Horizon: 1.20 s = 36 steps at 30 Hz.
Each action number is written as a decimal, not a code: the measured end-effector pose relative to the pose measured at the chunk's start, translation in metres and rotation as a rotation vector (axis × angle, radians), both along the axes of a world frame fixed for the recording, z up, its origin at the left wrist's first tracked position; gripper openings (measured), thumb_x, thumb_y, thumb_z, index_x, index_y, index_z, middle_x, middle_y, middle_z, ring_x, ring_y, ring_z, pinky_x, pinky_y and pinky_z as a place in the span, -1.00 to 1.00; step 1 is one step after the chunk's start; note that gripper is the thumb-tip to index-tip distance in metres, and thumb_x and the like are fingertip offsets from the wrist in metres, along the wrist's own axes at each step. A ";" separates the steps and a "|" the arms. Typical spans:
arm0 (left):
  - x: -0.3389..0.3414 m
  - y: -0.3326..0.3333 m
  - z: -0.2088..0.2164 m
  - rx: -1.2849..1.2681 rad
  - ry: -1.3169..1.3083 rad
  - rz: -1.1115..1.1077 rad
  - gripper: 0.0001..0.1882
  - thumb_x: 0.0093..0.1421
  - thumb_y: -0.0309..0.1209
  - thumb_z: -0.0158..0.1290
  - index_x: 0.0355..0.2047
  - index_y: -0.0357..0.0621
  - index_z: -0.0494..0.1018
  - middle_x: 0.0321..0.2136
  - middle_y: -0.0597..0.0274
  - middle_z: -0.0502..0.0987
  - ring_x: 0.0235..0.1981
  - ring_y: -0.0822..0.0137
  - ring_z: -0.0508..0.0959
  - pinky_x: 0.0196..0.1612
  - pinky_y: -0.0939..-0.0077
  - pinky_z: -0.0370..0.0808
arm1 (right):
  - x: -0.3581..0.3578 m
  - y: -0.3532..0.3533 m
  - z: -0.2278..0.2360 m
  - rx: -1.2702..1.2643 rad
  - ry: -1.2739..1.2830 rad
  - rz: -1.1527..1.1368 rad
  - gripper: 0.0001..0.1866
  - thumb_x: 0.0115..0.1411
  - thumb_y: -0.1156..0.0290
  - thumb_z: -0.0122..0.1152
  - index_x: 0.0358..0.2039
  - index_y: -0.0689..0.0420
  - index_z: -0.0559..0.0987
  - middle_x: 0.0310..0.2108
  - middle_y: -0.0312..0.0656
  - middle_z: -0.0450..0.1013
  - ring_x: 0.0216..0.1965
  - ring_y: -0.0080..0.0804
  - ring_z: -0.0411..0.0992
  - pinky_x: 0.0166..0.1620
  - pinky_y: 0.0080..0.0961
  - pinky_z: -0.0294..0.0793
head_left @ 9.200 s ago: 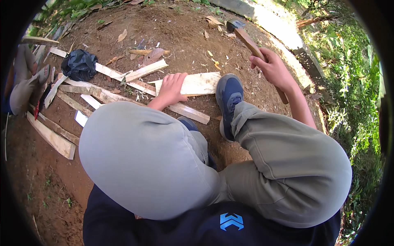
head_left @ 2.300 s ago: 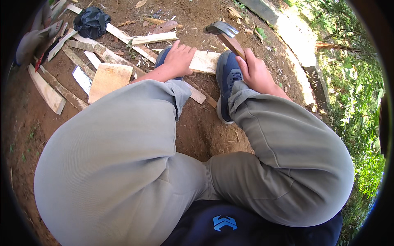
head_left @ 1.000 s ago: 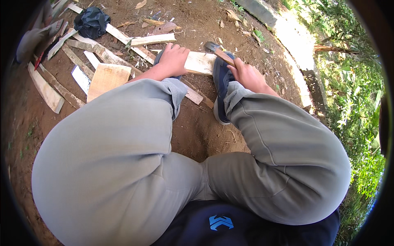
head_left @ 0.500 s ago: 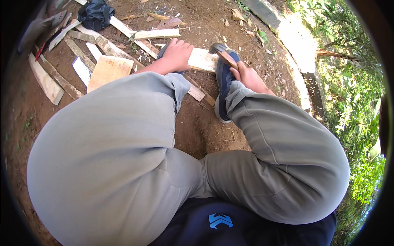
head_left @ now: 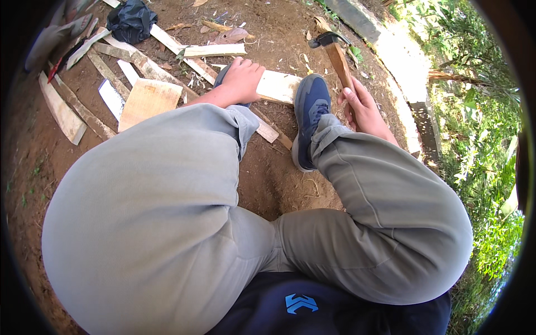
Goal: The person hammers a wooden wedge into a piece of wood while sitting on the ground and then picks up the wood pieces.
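My right hand is wrapped round the wooden handle of a hammer, held up to the right of my right shoe. The hammer's dark metal head points away from me, clear of the wood. A pale wooden board lies between my feet, its right end against the right shoe. At its left end, beside my partly hidden left shoe, my left hand grips the board with bent fingers. Some fingertips cannot be seen. Whether a nail is in the board, I cannot make out.
Several wooden strips lie on the dirt at the left, with a square pale board among them. A black plastic bag sits at the far left. Beyond the right foot runs a concrete edge, with green plants past it.
My right hand has swung the hammer up and right, away from the board and right shoe. The left hand stays on the board.
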State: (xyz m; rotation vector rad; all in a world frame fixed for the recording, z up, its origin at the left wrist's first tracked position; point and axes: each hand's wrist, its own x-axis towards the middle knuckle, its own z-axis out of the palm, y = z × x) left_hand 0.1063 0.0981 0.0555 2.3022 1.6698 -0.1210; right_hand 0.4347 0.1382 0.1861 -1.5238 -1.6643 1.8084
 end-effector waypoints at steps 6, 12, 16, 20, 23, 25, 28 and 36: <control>0.003 0.002 0.004 -0.050 0.015 0.003 -0.11 -0.05 -0.06 0.39 0.27 -0.15 0.37 0.14 0.15 0.51 0.24 0.15 0.41 0.42 0.11 0.12 | 0.023 0.003 -0.018 0.591 -0.527 0.275 -0.58 0.50 0.07 0.02 0.15 0.11 0.46 -0.38 0.09 0.56 -0.36 0.10 0.57 -0.26 -0.01 0.49; 0.005 0.005 0.008 -0.040 -0.016 -0.001 -0.10 -0.06 -0.08 0.38 0.28 -0.16 0.38 0.15 0.15 0.51 0.24 0.15 0.41 0.42 0.13 0.12 | 0.032 0.036 -0.011 0.800 -0.734 0.698 -0.65 0.47 0.01 0.02 0.00 0.00 0.52 -0.45 0.04 0.54 -0.40 0.14 0.55 -0.32 0.03 0.47; -0.003 -0.003 0.005 -0.055 -0.006 0.018 -0.11 -0.07 -0.10 0.38 0.27 -0.16 0.39 0.14 0.15 0.52 0.23 0.16 0.41 0.41 0.15 0.13 | 0.023 0.094 -0.023 0.704 -0.674 0.886 -0.52 0.46 -0.14 -0.11 0.05 -0.01 0.47 -0.42 -0.01 0.55 -0.40 0.04 0.55 -0.26 -0.01 0.54; -0.001 -0.003 -0.013 0.136 -0.084 -0.029 -0.28 -0.07 -0.09 0.35 0.08 -0.15 0.47 -0.01 0.17 0.57 0.14 0.18 0.47 0.31 0.19 0.19 | 0.012 0.153 -0.037 1.312 -0.397 1.189 -0.49 0.47 -0.16 -0.24 0.06 -0.05 0.46 -0.33 -0.13 0.54 -0.37 -0.16 0.55 -0.24 -0.13 0.57; 0.000 -0.002 0.000 0.008 -0.051 -0.005 -0.13 -0.07 -0.12 0.38 0.25 -0.16 0.40 0.12 0.17 0.53 0.22 0.18 0.43 0.38 0.17 0.15 | -0.019 0.166 -0.023 1.277 -0.447 1.440 -0.52 0.47 -0.14 -0.27 0.02 -0.06 0.47 -0.31 -0.21 0.52 -0.31 -0.24 0.55 -0.20 -0.21 0.58; -0.001 -0.002 0.001 0.017 -0.036 -0.008 -0.13 -0.07 -0.11 0.38 0.25 -0.16 0.40 0.11 0.17 0.53 0.22 0.19 0.43 0.38 0.17 0.15 | -0.031 0.167 -0.022 1.121 -0.604 1.588 -0.55 0.47 -0.12 -0.23 -0.02 -0.07 0.47 -0.33 -0.24 0.50 -0.28 -0.26 0.55 -0.19 -0.25 0.57; 0.000 -0.001 -0.002 0.008 -0.021 0.002 -0.11 -0.07 -0.10 0.38 0.27 -0.16 0.39 0.13 0.18 0.52 0.23 0.19 0.43 0.40 0.17 0.14 | -0.049 0.172 -0.031 1.288 -0.610 1.543 -0.68 0.45 0.01 -0.07 -0.03 -0.08 0.50 -0.36 -0.26 0.49 -0.26 -0.33 0.56 -0.20 -0.32 0.58; 0.001 0.000 0.000 -0.020 -0.004 0.012 -0.14 -0.03 -0.08 0.36 0.27 -0.15 0.39 0.12 0.18 0.53 0.24 0.18 0.42 0.42 0.16 0.11 | -0.069 0.163 -0.006 1.358 -0.560 1.599 -0.71 0.39 0.03 0.08 -0.07 -0.08 0.55 -0.36 -0.28 0.51 -0.20 -0.34 0.58 -0.19 -0.32 0.59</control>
